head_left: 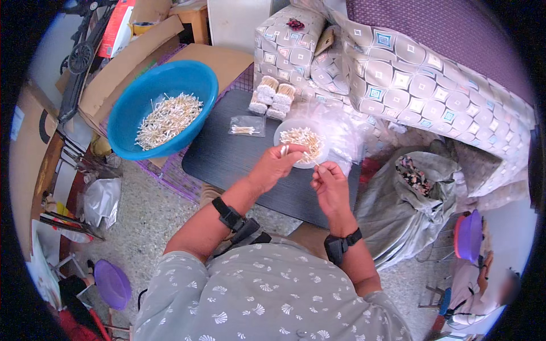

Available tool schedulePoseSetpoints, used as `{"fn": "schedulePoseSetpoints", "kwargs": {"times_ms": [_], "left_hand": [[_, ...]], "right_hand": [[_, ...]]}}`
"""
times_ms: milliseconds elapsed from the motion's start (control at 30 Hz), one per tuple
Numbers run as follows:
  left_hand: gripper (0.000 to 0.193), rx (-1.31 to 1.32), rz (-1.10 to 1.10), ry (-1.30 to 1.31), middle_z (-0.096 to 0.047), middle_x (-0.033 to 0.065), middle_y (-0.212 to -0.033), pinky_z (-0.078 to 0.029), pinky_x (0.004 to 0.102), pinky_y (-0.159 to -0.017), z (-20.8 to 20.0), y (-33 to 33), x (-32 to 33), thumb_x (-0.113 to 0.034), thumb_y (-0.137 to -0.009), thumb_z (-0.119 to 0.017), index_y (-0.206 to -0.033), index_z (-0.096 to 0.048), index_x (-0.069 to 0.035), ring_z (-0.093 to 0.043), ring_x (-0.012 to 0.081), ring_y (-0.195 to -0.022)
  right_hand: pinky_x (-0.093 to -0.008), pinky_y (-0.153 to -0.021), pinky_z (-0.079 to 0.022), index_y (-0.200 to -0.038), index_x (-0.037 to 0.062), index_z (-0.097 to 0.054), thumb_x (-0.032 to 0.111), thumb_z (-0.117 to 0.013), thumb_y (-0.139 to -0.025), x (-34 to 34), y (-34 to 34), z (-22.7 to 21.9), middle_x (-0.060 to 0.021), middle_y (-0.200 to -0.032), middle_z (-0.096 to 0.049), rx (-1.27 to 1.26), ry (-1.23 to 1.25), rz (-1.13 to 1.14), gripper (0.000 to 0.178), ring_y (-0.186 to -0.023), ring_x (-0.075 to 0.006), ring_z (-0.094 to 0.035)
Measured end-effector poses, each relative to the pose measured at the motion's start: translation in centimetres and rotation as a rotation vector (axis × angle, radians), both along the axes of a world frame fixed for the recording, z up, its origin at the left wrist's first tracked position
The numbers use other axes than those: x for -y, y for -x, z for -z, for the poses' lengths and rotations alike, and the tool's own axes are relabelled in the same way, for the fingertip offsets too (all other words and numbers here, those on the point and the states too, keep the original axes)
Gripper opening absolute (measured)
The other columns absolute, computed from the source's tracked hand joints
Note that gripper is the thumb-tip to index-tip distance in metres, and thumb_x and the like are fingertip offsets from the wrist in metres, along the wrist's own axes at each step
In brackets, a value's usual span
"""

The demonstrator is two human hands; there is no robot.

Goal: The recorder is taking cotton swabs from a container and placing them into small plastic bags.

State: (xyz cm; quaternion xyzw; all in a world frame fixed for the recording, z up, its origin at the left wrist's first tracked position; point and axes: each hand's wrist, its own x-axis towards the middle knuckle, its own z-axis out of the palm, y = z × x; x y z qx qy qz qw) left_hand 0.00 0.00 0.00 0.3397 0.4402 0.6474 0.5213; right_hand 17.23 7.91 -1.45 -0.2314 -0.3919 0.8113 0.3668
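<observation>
A white bowl (326,149) of loose cotton swabs (300,138) stands on a small dark table (219,153). My left hand (277,166) is at the bowl's near left rim, its fingers closed around cotton swabs whose white tips show beside the thumb. Just right of it, my right hand (331,183) pinches a single cotton swab (317,163) by the near edge of the bowl. A clear plastic bag (257,125) with a few swabs in it lies left of the bowl. Behind that sit several stacked swab bundles (273,98).
A large blue basin (128,113) heaped with swabs stands left of the table on cardboard (224,61). Clear plastic bags (343,132) lie right of the bowl. A sofa with a patterned cover (424,79) is beyond; grey cloth (401,210) hangs at the right.
</observation>
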Motion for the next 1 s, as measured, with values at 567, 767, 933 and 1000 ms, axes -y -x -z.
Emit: {"fn": "schedulePoseSetpoints", "kwargs": {"times_ms": [567,767,933,1000], "left_hand": [[0.018,-0.206,0.004,-0.117,-0.064,0.0,-0.082,-0.047,0.021,-0.061,-1.1,-2.2,1.1,-0.011,-0.09,-0.059,-0.103,-0.067,0.0,-0.055,0.0046,-0.07],[0.017,-0.317,-0.001,-0.123,-0.067,0.0031,-0.089,-0.05,0.0233,-0.069,-0.9,-2.2,1.2,-0.009,-0.09,-0.059,-0.102,-0.067,0.001,-0.059,0.0076,-0.079],[0.017,-0.32,0.01,-0.121,-0.068,0.0034,-0.089,-0.05,0.0243,-0.072,-1.2,-2.1,1.2,-0.009,-0.09,-0.058,-0.101,-0.067,0.001,-0.06,0.0085,-0.08],[0.017,-0.335,0.002,-0.125,-0.068,0.0033,-0.089,-0.051,0.0246,-0.072,-1.1,-2.1,1.1,-0.009,-0.09,-0.058,-0.101,-0.067,0.001,-0.06,0.0086,-0.08]], "right_hand": [[-0.0258,-0.067,-0.048,-0.104,0.0039,-0.061,0.018,-0.057,-0.093,2.9,-0.3,0.1,-0.0043,-0.093,-0.063,0.146,-0.052,-0.149,0.018,-0.078,-0.0118,-0.058],[-0.025,-0.066,-0.048,-0.1,0.0049,-0.061,0.015,-0.06,-0.091,2.7,-0.2,0.4,-0.0012,-0.088,-0.062,0.13,-0.124,-0.123,0.013,-0.078,-0.0102,-0.057],[-0.0231,-0.064,-0.048,-0.097,0.0055,-0.06,0.013,-0.062,-0.089,2.4,0.0,0.5,-0.0001,-0.085,-0.061,0.127,-0.124,-0.098,0.011,-0.074,-0.009,-0.057],[-0.0226,-0.064,-0.047,-0.097,0.0054,-0.06,0.013,-0.063,-0.089,2.4,0.0,0.6,0.0,-0.084,-0.06,0.127,-0.125,-0.091,0.011,-0.073,-0.0087,-0.056]]}}
